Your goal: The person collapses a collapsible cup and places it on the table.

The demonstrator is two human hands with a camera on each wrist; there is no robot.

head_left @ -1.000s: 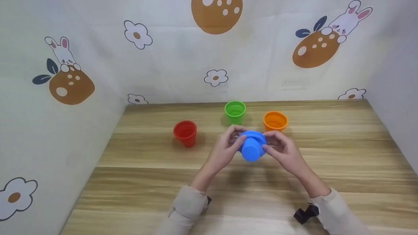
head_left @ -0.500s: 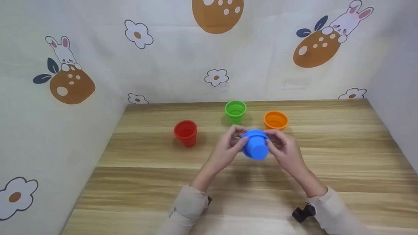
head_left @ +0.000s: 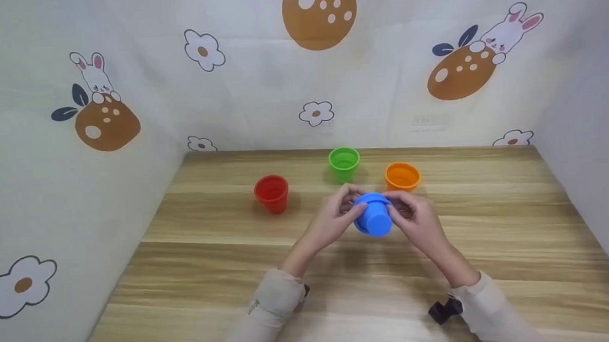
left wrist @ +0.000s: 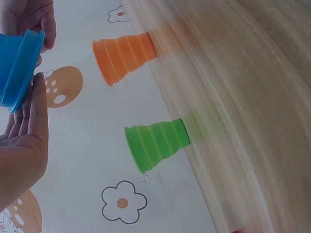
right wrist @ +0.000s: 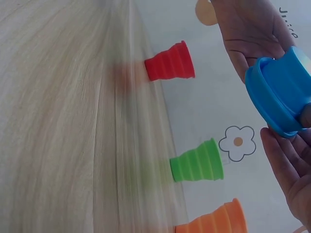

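The red cup (head_left: 272, 193), green cup (head_left: 344, 164) and orange cup (head_left: 402, 176) stand upright and extended toward the far edge of the tabletop (head_left: 196, 278); these appear complete. The blue cup (head_left: 377, 219), raised above the tabletop, is gripped by the left hand (head_left: 333, 215) and right hand (head_left: 418, 220). Its wall looks partly folded: not yet fully extended.
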